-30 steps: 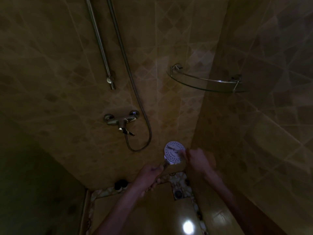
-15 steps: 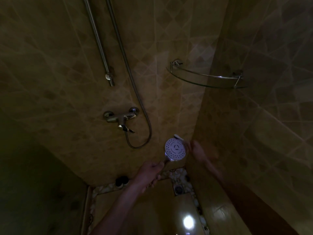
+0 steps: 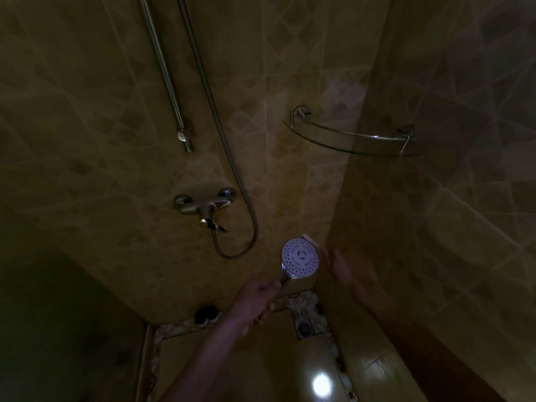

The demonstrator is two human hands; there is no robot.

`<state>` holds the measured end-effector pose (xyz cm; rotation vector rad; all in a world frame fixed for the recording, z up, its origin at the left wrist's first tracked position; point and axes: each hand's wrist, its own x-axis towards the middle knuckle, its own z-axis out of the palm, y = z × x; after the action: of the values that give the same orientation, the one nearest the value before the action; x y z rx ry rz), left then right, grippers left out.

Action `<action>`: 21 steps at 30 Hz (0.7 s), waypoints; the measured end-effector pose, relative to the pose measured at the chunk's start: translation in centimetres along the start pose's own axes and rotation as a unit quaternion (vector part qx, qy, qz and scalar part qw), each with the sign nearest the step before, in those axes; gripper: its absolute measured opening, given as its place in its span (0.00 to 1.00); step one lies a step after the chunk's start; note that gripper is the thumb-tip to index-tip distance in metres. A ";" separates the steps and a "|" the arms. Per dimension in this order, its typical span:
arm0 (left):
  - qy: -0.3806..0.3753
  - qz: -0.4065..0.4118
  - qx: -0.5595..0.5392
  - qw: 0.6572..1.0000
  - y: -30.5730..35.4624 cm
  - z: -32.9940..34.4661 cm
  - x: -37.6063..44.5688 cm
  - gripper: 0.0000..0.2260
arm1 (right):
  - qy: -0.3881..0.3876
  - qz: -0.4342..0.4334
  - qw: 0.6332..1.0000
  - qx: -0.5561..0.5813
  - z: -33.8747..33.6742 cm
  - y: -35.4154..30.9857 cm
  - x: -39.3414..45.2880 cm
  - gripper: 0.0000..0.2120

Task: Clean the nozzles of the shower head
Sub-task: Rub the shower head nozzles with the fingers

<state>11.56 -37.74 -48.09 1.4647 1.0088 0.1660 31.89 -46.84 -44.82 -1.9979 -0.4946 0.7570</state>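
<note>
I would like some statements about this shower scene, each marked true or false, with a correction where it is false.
1. The left hand grips the handle of the shower head. True.
2. The nozzle face of the shower head is turned toward the wall. False: it faces the camera, with the nozzle dots visible.
3. The right hand covers the nozzle face. False: it is beside the head, to the right, and blurred.
4. The hose loops down from the mixer tap. True.
5. Bottles stand on the corner glass shelf. False: nothing is seen on it.
6. A floor drain lies below the shower head in the view. True.
</note>
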 end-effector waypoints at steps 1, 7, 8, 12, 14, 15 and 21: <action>0.000 -0.001 0.003 1.000 0.0 -0.1 0.0 0.19 | -0.038 -0.036 0.996 -0.072 0.5 0.4 -1.0 0.17; -0.006 -0.005 -0.002 1.000 0.1 0.4 -0.6 0.19 | -0.039 -0.147 0.942 -0.298 1.6 3.2 -2.3 0.22; -0.007 -0.006 -0.002 1.000 0.3 0.6 -0.7 0.18 | -0.013 -0.132 0.943 -0.304 0.9 3.0 -1.7 0.19; -0.010 -0.010 -0.021 1.000 1.0 1.2 -0.5 0.16 | 0.081 -0.073 0.917 -0.383 -1.3 3.0 -0.6 0.16; -0.006 -0.021 -0.031 0.999 1.0 1.3 -0.3 0.15 | 0.045 -0.096 0.936 -0.334 -0.1 3.4 -1.8 0.19; -0.004 -0.026 -0.035 0.999 0.9 1.3 -0.2 0.15 | 0.046 -0.104 0.941 -0.318 0.8 3.8 -2.3 0.21; -0.006 -0.019 -0.039 0.999 0.7 1.7 0.1 0.16 | 0.062 -0.116 0.919 -0.372 0.1 5.1 -1.3 0.16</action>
<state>13.08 -38.78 -47.87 1.3730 1.0100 0.1677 31.09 -50.13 -48.84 -2.5920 -1.0379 0.2953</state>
